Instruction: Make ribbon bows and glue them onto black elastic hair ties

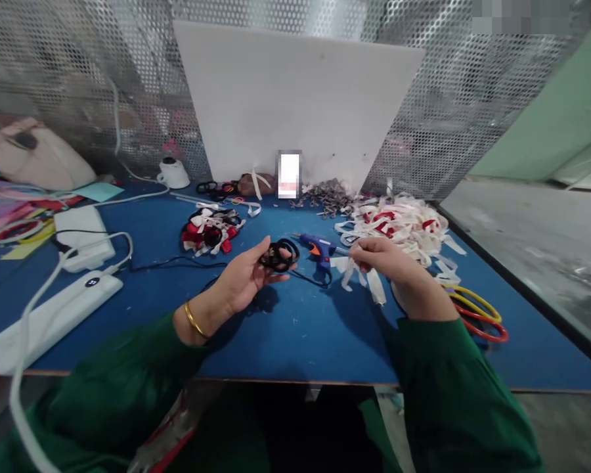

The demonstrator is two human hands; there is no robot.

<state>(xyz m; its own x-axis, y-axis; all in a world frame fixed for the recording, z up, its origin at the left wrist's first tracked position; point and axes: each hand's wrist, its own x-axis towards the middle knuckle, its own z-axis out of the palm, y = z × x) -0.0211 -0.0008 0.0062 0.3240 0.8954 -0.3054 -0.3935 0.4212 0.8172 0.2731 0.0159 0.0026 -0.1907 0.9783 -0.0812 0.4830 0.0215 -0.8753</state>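
My left hand (249, 276), palm up with curled fingers, holds a bunch of black elastic hair ties (280, 255) above the table. My right hand (381, 259) is closed in a pinch; whether anything sits between its fingertips is hidden. Just left of those fingertips, a blue glue gun (321, 249) with an orange trigger lies with its nozzle to the left. A pale glue stick (342, 251) juts from its rear toward my right fingers. White ribbon pieces (375, 287) lie below that hand.
A pile of red, white and black bows (211, 230) lies left. White and red ribbons (404, 223) heap up at right, near yellow and red hoops (480, 322). A white power strip (54, 318) and cables occupy the left. A white board (295, 98) stands behind a phone (289, 174).
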